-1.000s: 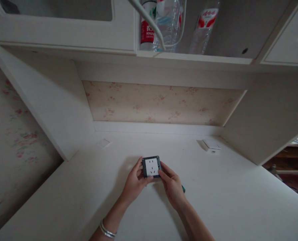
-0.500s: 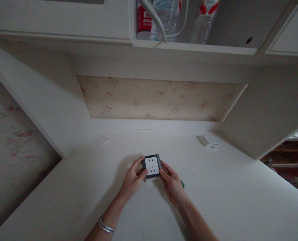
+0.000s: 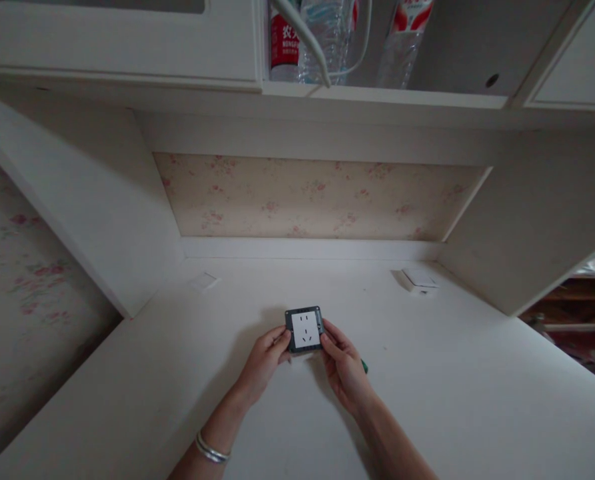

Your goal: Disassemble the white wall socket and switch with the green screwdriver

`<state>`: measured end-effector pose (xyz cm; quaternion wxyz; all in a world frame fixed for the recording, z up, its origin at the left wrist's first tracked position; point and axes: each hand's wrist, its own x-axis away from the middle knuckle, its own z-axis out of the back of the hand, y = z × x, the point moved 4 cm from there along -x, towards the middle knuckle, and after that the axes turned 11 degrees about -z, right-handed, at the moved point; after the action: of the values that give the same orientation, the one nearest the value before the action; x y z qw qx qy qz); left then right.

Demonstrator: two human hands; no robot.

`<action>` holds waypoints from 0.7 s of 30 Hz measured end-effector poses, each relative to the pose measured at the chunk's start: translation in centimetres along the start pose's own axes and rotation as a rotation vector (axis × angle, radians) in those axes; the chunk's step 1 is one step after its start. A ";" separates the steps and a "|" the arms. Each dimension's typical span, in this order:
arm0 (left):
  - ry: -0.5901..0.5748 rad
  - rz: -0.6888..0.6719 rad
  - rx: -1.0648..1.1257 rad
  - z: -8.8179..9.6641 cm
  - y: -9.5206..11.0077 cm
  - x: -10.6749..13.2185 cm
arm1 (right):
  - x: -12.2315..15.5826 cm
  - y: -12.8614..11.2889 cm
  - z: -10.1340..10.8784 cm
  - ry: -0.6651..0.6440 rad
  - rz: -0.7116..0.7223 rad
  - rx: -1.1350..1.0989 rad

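Two bare hands, both pinching one power socket [image 3: 306,330] with a white face and a dark frame, held up over the middle of the desk [image 3: 177,393], between its left and right edges. Left hand [image 3: 261,363] closed on the left side of the frame, thumb at the front; right hand [image 3: 345,367] gripping the right side likewise. Five slots in the face: two upright above, three below. Past the right palm, one small green tip [image 3: 364,367], otherwise hidden. Silver bracelet [image 3: 212,450] on the left wrist.

Near the desk's back left corner, one flat white square [image 3: 205,281]; near the back right corner, one white box [image 3: 419,280]. Upright side panels at both ends, floral wallpaper [image 3: 302,197] behind.

Overhead on the cabinet shelf [image 3: 387,96], at least three bottles: one red-labelled bottle [image 3: 283,50] reading "NONGFU", cut short; one clear bottle [image 3: 325,47] beside it; farther right, one tilted bottle [image 3: 400,60], label red and white, too cropped to read. White cable [image 3: 307,39] hanging in front.

Room for moving: broad desk surface on either side, out to both slanting edges.
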<state>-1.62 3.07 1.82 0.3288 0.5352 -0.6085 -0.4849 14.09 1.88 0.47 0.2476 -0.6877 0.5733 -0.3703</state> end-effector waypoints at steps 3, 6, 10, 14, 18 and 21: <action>0.027 -0.005 -0.037 0.1 0.4 0.0 | 0.0 0.0 0.1 -0.005 -0.002 -0.009; 0.011 -0.010 -0.029 0.2 0.6 0.0 | 0.1 0.0 0.1 -0.005 -0.005 -0.011; 0.024 -0.047 -0.064 0.5 0.5 -0.1 | 0.2 0.0 0.0 -0.022 -0.006 -0.008; 0.049 -0.056 -0.119 0.8 0.4 -0.3 | 0.2 0.0 0.0 -0.018 0.011 0.002; 0.067 -0.095 -0.146 0.9 0.8 -0.4 | 0.2 0.0 -0.1 -0.030 0.024 0.019; 0.081 -0.098 -0.144 1.1 0.8 -0.3 | 0.3 0.0 -0.1 -0.031 0.017 0.008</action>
<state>-2.78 3.62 2.27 0.3667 0.5586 -0.5315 -0.5206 14.03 1.56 0.61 0.2624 -0.6875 0.5736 -0.3598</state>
